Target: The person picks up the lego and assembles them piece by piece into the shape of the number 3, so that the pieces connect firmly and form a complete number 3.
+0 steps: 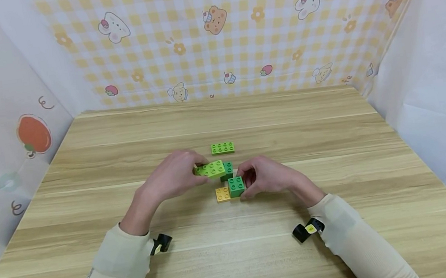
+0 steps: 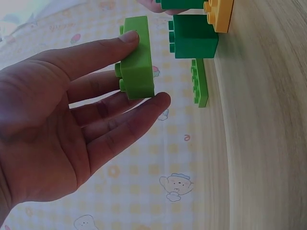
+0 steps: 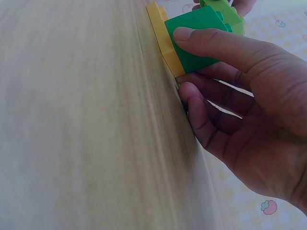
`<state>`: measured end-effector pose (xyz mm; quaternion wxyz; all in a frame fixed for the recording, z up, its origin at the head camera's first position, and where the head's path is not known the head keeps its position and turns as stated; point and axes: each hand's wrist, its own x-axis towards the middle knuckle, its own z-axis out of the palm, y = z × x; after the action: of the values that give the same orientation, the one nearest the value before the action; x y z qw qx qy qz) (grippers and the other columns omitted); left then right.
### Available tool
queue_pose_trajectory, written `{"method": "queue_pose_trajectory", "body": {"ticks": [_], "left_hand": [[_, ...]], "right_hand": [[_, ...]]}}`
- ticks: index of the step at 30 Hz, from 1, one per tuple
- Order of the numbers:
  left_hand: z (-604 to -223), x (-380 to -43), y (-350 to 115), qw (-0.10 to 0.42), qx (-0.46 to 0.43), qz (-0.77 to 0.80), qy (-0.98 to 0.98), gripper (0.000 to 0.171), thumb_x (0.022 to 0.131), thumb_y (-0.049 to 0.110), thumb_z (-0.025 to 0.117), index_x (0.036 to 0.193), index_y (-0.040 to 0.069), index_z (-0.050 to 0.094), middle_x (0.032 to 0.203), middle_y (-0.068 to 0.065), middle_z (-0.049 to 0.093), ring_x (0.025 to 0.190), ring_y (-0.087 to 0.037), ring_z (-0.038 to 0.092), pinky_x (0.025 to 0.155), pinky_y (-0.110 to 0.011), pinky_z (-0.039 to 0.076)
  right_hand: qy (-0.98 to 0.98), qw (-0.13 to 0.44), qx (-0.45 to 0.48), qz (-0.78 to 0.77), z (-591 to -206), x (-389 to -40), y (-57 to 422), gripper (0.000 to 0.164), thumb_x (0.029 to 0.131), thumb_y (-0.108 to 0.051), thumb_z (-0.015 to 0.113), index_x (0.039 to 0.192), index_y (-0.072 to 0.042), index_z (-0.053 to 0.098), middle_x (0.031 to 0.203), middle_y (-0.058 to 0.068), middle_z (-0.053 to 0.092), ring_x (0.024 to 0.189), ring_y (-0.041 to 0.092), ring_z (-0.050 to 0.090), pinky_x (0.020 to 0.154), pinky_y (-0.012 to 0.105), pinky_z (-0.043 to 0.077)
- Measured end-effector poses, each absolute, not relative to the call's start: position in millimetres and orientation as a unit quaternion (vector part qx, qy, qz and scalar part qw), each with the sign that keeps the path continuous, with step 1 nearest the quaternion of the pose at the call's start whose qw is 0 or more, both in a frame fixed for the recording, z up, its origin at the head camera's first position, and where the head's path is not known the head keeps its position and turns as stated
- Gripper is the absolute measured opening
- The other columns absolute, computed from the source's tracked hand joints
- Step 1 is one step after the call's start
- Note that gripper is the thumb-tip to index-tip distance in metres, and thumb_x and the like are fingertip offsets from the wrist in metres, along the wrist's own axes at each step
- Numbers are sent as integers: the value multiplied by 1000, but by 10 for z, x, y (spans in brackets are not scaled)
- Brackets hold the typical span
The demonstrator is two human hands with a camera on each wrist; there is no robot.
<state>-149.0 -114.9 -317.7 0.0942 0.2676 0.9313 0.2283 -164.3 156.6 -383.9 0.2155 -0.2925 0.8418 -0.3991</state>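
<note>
My left hand (image 1: pixel 175 175) pinches a lime green toy building brick (image 1: pixel 211 170) between thumb and fingers. In the left wrist view that lime brick (image 2: pixel 138 60) is held up off the table, its studs turned toward the palm. My right hand (image 1: pixel 269 175) grips a square green brick (image 1: pixel 236 184) by its sides. This green brick (image 3: pixel 194 38) sits on the right end of a flat yellow brick (image 1: pixel 223 195), whose left studs stay uncovered. Just behind stands a second green brick (image 1: pixel 228 168), partly hidden by the lime brick in the head view.
A flat lime green brick (image 1: pixel 222 148) lies farther back on the wooden table (image 1: pixel 237 257). Behind the table hangs a yellow checked cloth (image 1: pixel 235 31), and white printed sheets (image 1: pixel 426 63) enclose both sides. Each wrist wears a small black camera (image 1: pixel 162 243).
</note>
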Motion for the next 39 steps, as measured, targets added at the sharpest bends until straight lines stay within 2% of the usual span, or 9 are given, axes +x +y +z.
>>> {"method": "queue_pose_trajectory", "body": {"ticks": [3, 10, 19, 31, 39], "left_hand": [[-3176, -1488, -1145, 96, 278, 234, 927, 29, 90, 18, 83, 117, 8, 79, 93, 2, 71, 81, -14, 56, 74, -30, 46], [-3182, -1483, -1133, 102, 289, 249, 919, 35, 90, 19, 85, 122, 7, 78, 103, -1, 74, 83, -13, 58, 76, -29, 48], [-3196, -1475, -1117, 94, 291, 256, 917, 41, 88, 23, 87, 125, 9, 78, 102, -1, 73, 83, -14, 58, 74, -28, 47], [-3205, -1460, -1081, 107, 297, 274, 908, 38, 86, 24, 89, 119, 9, 80, 110, -1, 77, 83, -11, 63, 76, -28, 51], [-3221, -1450, -1054, 110, 314, 277, 902, 28, 86, 24, 89, 110, 13, 81, 105, 2, 77, 82, -9, 64, 78, -29, 53]], "right_hand": [[842, 216, -292, -400, -3836, -1641, 1564, 27, 79, -12, 93, 98, -13, 74, 83, 0, 67, 73, 13, 61, 65, 24, 52], [842, 218, -289, -400, -3829, -1636, 1561, 27, 79, -12, 93, 98, -13, 74, 82, 0, 67, 73, 13, 61, 65, 24, 52], [842, 217, -288, -401, -3834, -1643, 1559, 27, 78, -13, 94, 97, -14, 74, 82, -1, 66, 73, 12, 61, 66, 25, 52], [844, 216, -290, -396, -3840, -1648, 1560, 28, 79, -15, 94, 98, -14, 74, 83, 0, 67, 74, 12, 61, 66, 25, 52], [844, 215, -291, -395, -3835, -1643, 1560, 28, 79, -15, 93, 96, -14, 72, 83, -1, 66, 74, 13, 61, 66, 25, 52]]}}
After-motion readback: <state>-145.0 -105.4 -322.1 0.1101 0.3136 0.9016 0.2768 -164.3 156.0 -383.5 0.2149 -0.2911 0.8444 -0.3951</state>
